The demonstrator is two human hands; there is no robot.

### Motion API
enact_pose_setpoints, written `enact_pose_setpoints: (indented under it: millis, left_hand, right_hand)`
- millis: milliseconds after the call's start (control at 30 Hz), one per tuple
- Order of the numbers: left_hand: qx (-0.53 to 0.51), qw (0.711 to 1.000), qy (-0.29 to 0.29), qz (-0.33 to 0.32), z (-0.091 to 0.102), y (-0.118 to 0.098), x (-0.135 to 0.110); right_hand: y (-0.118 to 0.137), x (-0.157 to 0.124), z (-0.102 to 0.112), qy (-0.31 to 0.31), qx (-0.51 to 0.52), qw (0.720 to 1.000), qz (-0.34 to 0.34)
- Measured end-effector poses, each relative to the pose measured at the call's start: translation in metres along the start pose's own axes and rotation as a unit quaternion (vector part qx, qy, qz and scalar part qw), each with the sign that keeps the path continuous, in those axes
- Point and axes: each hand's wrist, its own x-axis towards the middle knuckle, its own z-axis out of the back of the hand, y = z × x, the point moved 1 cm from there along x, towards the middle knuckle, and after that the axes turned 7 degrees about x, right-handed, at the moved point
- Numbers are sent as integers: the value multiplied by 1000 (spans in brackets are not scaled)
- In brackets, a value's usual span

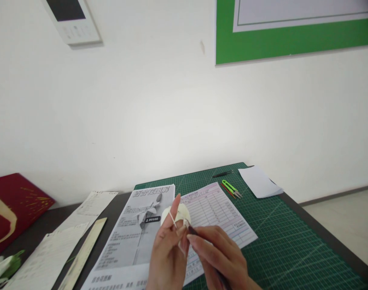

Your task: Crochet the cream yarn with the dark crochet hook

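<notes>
Low in the middle of the view, over the printed sheets, the two hands meet. The left hand is closed around a small cream-coloured rounded piece, index finger raised, with a thin pale strip running across that finger. The right hand pinches a slim dark tool whose tip lies against the cream piece – what kind of tool it is cannot be told.

Beneath them lie a black-and-white instruction sheet and a pink-lined form, both partly on a green cutting mat. Near the mat's far edge sit green snips, a dark pen and a folded white paper – all well apart from the hands. To the left are a wooden ruler, more papers and a red bag
</notes>
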Motion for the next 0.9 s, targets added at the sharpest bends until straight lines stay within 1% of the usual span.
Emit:
enact_pose_setpoints:
  millis: [33, 67, 100, 167, 200, 267, 367, 500, 567, 633, 700, 733, 800, 900]
  left_hand:
    - [-31, 999, 15, 37, 1, -2, 1]
    - [-63, 995, 33, 70, 2, -5, 3]
    - [-92, 990, 47, 93, 4, -7, 5]
    - [-124, 981, 71, 132, 8, -10, 8]
    - [-133, 978, 79, 142, 10, -11, 9]
    - [-141, 974, 93, 148, 11, -13, 9]
    - [-146, 973, 112, 139, 9, -15, 7]
    - [-150, 972, 133, 123, 7, -19, 5]
    - [-150, 973, 137, 110, 7, -20, 5]
    - [-148, 975, 139, 95, 7, -22, 7]
    - [-142, 976, 145, 85, 7, -22, 8]
    - [-139, 976, 147, 83, 8, -22, 8]
    - [-133, 976, 152, 83, 8, -22, 8]
    - [-135, 975, 158, 84, 8, -22, 7]
  right_hand:
    - [1, 1, 0, 35, -28, 998, 52]
    - [1, 2, 1, 57, -45, 994, 81]
    - [1, 4, 1, 67, -49, 992, 95]
    - [2, 8, 1, 60, -22, 994, 85]
    - [3, 10, 0, 50, 2, 997, 65]
    - [4, 12, -1, 19, 63, 998, 2]
    - [3, 10, -2, -36, 150, 984, -89]
    - [0, 4, -2, -99, 224, 950, -193]
    - [-1, 2, -2, -133, 252, 926, -248]
    - [-3, 0, -2, -170, 286, 896, -295]
    - [-5, -2, -2, -190, 318, 870, -325]
    - [-6, -3, -2, -192, 331, 862, -333]
    - [-8, -4, -1, -191, 344, 855, -339]
    - [-10, -3, 0, -190, 347, 852, -342]
